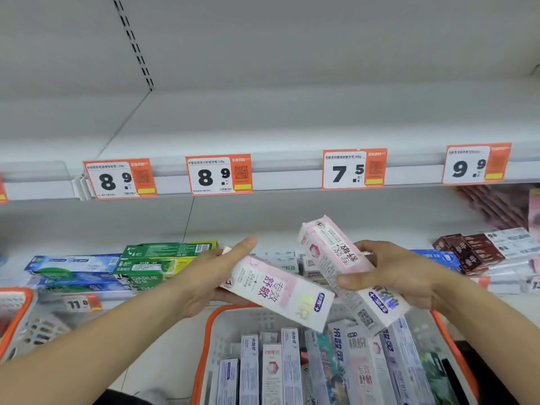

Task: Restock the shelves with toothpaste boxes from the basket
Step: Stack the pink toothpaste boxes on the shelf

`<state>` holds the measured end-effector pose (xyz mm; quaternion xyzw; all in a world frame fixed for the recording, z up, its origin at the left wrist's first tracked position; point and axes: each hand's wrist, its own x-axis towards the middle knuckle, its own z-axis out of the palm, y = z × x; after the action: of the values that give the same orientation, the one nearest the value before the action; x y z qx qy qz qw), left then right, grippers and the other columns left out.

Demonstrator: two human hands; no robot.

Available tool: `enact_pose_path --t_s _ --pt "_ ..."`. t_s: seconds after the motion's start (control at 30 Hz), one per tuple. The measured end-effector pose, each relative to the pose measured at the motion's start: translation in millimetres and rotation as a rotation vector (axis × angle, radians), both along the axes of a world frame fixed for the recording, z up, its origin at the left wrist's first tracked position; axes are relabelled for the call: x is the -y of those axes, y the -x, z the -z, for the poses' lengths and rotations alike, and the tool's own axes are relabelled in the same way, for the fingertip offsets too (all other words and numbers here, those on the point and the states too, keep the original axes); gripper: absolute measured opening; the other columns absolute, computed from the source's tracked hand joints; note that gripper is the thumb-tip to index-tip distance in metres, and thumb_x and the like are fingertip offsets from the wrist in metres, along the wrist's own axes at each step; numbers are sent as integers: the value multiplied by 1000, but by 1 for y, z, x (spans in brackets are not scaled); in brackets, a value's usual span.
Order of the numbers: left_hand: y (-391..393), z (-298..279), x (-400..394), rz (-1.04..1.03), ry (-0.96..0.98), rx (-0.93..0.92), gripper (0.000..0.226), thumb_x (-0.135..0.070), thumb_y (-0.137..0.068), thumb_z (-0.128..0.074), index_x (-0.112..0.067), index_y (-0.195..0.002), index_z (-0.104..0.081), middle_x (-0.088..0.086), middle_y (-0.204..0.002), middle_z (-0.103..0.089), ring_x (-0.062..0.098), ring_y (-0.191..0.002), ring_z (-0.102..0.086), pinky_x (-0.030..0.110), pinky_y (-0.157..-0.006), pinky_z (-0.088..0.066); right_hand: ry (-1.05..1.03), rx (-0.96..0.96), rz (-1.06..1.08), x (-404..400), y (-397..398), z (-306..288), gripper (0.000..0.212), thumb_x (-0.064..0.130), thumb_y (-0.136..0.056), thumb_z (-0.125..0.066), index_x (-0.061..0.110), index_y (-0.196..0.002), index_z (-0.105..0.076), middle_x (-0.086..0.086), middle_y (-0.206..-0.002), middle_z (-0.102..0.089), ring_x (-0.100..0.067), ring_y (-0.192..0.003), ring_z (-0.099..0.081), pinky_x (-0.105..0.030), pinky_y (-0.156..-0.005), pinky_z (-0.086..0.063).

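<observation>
Left hand (213,276) and right hand (391,276) each clasp a pink-and-white cardboard toothpaste box (277,290) above the orange-rimmed plastic basket (210,340); next they likely lift toward the empty white shelf (263,135).

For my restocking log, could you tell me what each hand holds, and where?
Left hand grips one pink toothpaste box at its end; right hand another pink box mid-length.

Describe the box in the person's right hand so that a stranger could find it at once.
Start at the orange-rimmed basket below the shelves. Just above it two hands each hold a pink-and-white box. The right hand grips the box that tilts steeply, its top end pointing up towards the 7.5 price tag.
</observation>
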<state>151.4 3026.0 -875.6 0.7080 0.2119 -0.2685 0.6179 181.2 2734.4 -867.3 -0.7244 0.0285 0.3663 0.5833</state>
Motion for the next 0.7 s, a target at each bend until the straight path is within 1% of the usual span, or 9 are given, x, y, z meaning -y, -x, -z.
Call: enact_pose_path --t_s 0.07,0.17,0.23,0.3,0.33,0.4,0.53,0.63,0.7 --pt "1 5 -6 -94 54 -32 53 -49 -89 -65 -5 -118 -66 17 -98 -77 26 -93 -75 42 -80 -62 33 16 23 1 -1 4 73 27 -54 -99 10 -117 -65 -9 -97 -78 -30 -86 -76 -37 -70 -60" --pt "6 11 -9 -208 158 -67 37 -35 -91 -67 -9 -118 -67 17 -103 -76 31 -102 -72 49 -92 -58 -8 -21 157 -4 1 18 53 33 -71 -80 7 -117 -68 -15 -102 -77 -36 -97 -73 -42 -82 -60" --pt "11 15 -8 -305 220 -82 30 -31 -93 -66 -11 -115 -68 16 -105 -76 32 -106 -70 48 -85 -60 -43 -84 235 -11 6 27 44 29 -80 -75 4 -115 -68 -19 -103 -75 -37 -95 -73 -45 -80 -61" --pt "15 20 -8 -375 255 -107 30 -32 -93 -66 -11 -115 -68 17 -105 -76 33 -104 -70 47 -73 -62 -63 -146 286 -20 10 34 32 21 -88 -71 0 -112 -68 -21 -100 -75 -33 -84 -73 -40 -69 -62" --pt "18 23 -8 -386 241 -121 33 -34 -93 -67 -12 -117 -67 17 -105 -76 33 -100 -71 47 -70 -63 -73 -176 311 -24 12 38 29 18 -89 -71 -1 -111 -68 -21 -99 -75 -31 -80 -72 -39 -67 -61" --pt "20 26 -9 -375 169 -145 39 -43 -91 -66 -12 -116 -68 19 -102 -76 34 -88 -71 43 -67 -64 -113 -212 365 -32 14 44 27 10 -88 -71 -2 -111 -68 -19 -99 -76 -30 -82 -72 -40 -72 -59" --pt "24 30 -2 -259 136 -130 47 -57 -90 -58 -15 -104 -74 20 -102 -75 28 -77 -67 37 -73 -55 -217 -250 424 -51 21 51 30 3 -85 -72 -1 -114 -68 -15 -101 -76 -28 -91 -72 -40 -77 -58" --pt "27 33 6 -203 204 -117 47 -48 -81 -68 -12 -111 -72 20 -107 -75 25 -79 -70 36 -79 -55 -321 -281 411 -64 26 52 19 3 -87 -69 3 -105 -69 -11 -97 -78 -23 -87 -73 -34 -76 -60" --pt "28 35 8 -183 242 -124 48 -40 -76 -72 -9 -113 -71 18 -107 -75 25 -83 -72 37 -84 -56 -360 -278 405 -68 27 55 23 4 -83 -72 4 -106 -69 -13 -102 -77 -25 -92 -73 -36 -80 -60"
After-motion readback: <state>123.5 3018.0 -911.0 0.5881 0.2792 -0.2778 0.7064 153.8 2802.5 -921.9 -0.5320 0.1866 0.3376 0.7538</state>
